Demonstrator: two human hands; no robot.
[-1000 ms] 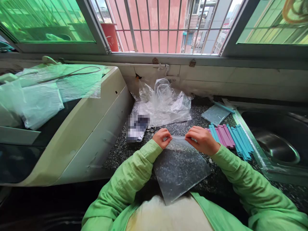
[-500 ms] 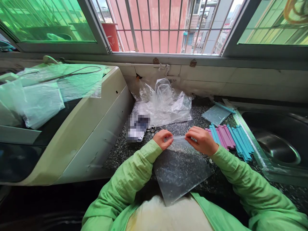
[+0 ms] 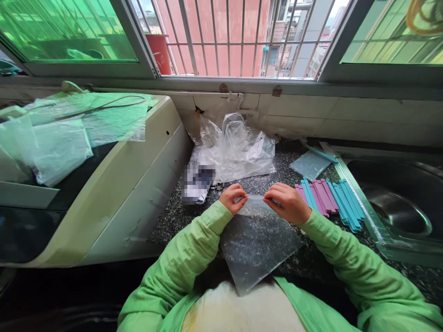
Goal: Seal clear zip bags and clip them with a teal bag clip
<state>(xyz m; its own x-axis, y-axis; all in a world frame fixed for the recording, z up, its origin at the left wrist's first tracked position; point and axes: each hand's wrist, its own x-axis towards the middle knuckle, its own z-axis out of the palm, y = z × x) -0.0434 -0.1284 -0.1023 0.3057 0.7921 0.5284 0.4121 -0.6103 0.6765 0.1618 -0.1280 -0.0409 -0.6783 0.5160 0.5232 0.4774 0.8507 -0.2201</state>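
A clear plastic bag (image 3: 259, 244) hangs spread between my hands, its top edge pinched at both ends and its lower corner reaching toward my shirt. My left hand (image 3: 234, 198) is closed on the left end of that edge. On the other end, the thumb and fingers of my right hand (image 3: 287, 203) are pinched shut. Just right of my right hand lie pink sealing clips (image 3: 324, 197) and blue sealing clips (image 3: 346, 205), side by side on the speckled counter (image 3: 169, 226).
Behind my hands sits a crumpled heap of clear plastic (image 3: 238, 147). A partly blurred phone-like object (image 3: 199, 184) lies to the left. A small flat bag with a blue clip (image 3: 309, 164) lies near the metal sink (image 3: 374, 230). A large cream appliance (image 3: 138, 193) stands at left.
My right hand has shifted slightly left, nearer my left hand, along the bag's top edge. The bag has moved slightly with it; both hands keep their pinch.
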